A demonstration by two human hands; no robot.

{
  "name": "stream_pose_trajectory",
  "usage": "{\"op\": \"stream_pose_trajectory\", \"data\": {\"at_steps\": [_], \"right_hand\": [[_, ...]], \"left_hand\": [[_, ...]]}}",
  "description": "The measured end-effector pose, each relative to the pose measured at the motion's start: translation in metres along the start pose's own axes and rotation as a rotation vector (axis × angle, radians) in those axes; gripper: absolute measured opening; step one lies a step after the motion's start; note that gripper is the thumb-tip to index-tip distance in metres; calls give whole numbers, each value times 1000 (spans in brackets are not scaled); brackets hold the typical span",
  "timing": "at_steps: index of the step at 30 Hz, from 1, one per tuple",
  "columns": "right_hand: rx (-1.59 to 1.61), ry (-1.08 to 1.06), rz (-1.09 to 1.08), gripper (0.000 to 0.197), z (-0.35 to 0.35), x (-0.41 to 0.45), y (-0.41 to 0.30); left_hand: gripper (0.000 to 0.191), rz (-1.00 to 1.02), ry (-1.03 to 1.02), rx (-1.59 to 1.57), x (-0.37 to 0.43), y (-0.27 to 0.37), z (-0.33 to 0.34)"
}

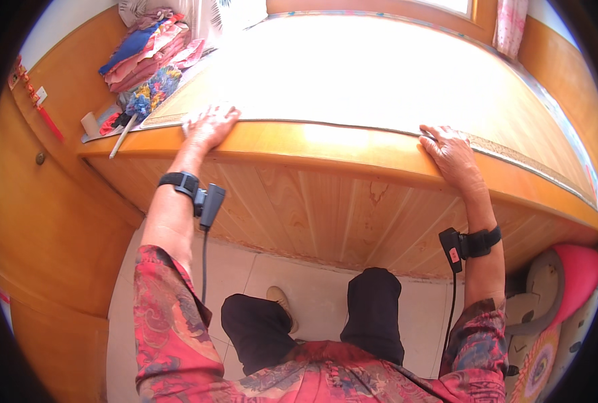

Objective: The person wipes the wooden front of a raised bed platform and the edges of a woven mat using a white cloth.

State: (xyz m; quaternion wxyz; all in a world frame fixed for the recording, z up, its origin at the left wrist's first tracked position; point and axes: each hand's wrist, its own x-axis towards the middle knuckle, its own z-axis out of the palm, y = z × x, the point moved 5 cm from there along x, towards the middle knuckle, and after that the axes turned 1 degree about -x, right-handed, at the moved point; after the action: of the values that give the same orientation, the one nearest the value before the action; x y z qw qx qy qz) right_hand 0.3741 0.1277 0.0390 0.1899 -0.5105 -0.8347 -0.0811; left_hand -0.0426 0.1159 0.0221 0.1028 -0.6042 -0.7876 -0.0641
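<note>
A large mat [510,128] with a patterned brown border covers the raised wooden platform, its middle washed out by glare. On its front edge, towards the left, rests my left hand [211,126], palm down with the fingers apart. A small whitish patch shows beside that hand; I cannot tell what it is. My right hand [450,151] lies over the same edge farther right, fingers on the mat and thumb by the border. Whether it pinches the mat is unclear. Below both hands runs the platform's smooth wooden rim [299,138].
Folded bedding [145,53] is stacked at the back left. A multicoloured duster [153,93] lies before it, its handle [122,137] jutting over the rim. A wooden door [42,211] stands left. At lower right is a pink-and-grey rounded object [573,282]. Cables hang from both wrist-strapped devices.
</note>
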Motion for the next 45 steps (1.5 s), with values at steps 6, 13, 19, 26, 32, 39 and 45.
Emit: {"op": "stream_pose_trajectory", "data": {"at_steps": [6, 13, 19, 26, 32, 39, 45], "right_hand": [[-89, 27, -126, 31, 0, -3, -5], [-9, -37, -11, 31, -4, 0, -4], [-6, -11, 50, 35, 2, 2, 4], [4, -79, 80, 36, 2, 4, -2], [8, 34, 73, 34, 5, 1, 4], [22, 15, 76, 35, 6, 0, 8], [40, -71, 83, 37, 8, 9, 5]], "left_hand": [[37, -6, 92, 42, 22, -105, 25], [58, -109, 123, -175, 15, -134, 17], [57, -94, 107, -128, 22, -152, 28], [38, -208, 201, -84, 10, -158, 39], [37, -86, 282, -87, -29, -87, 5], [37, 273, 388, -346, -84, 40, -11], [40, 612, 370, -366, -109, 167, -32]]}}
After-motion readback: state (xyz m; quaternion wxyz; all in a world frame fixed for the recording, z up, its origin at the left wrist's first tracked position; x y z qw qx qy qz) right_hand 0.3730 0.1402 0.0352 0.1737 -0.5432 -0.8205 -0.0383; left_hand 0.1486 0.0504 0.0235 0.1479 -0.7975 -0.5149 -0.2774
